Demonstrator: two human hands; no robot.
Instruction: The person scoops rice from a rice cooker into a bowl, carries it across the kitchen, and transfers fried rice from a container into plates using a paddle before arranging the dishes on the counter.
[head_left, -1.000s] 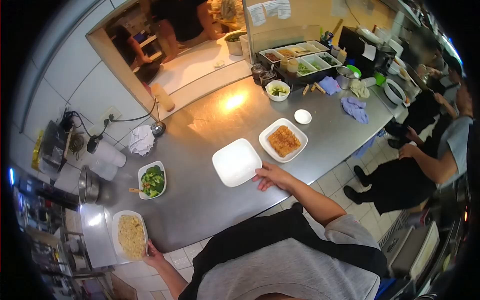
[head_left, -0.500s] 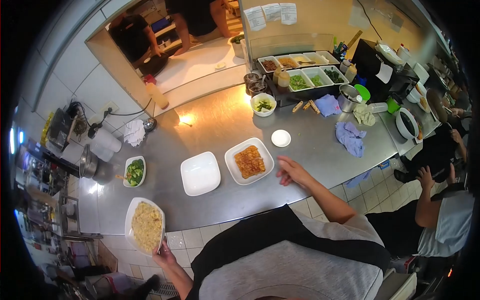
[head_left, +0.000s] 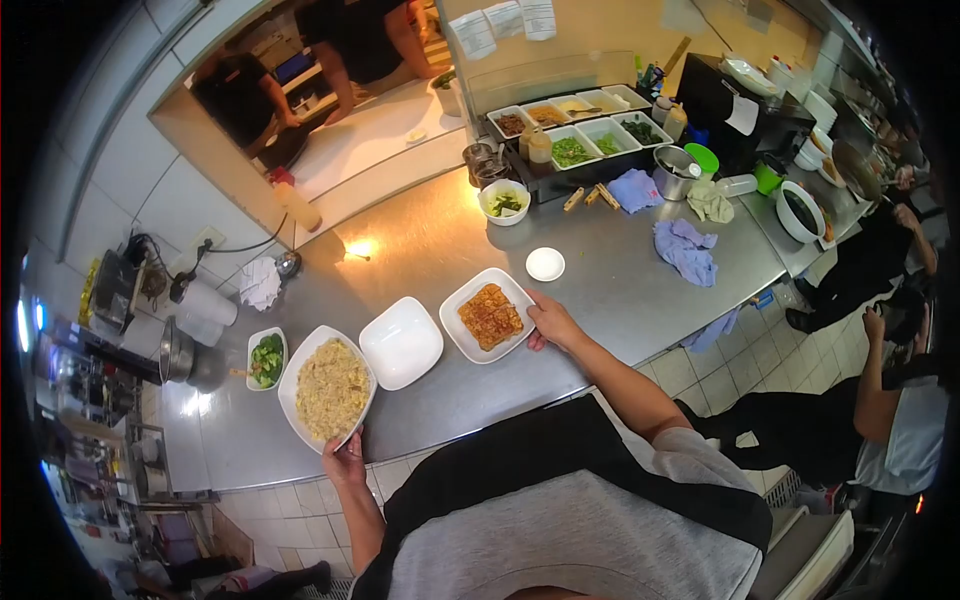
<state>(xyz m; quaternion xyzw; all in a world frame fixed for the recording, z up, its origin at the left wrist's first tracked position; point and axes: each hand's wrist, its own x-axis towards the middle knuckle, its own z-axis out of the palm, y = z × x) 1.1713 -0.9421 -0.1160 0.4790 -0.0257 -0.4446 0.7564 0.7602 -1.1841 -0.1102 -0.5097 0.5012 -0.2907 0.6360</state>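
Observation:
With my left hand (head_left: 346, 462) I grip the near rim of a large white dish of fried rice (head_left: 333, 388), over the left part of the counter. My right hand (head_left: 552, 324) is closed on the right rim of a square white dish (head_left: 453, 325) that holds a flat, browned, glazed piece of food (head_left: 491, 318). Between these two dishes is a bare square white dish (head_left: 402, 343). A small round white saucer (head_left: 545, 264) lies just beyond my right hand. Left of the rice is a white dish of broccoli (head_left: 266, 360).
White trays of toppings (head_left: 571, 150) line the back of the steel counter (head_left: 380, 240). A bowl of greens (head_left: 504, 203), purple cloths (head_left: 686, 252) and a metal pot (head_left: 677, 173) stand nearby. Co-workers are behind the pass window and at the right (head_left: 890, 430).
My left hand has brought the fried rice dish rightward and over the counter, beside the bare dish. My right hand, open and apart before, has closed on the rim of the browned food's dish.

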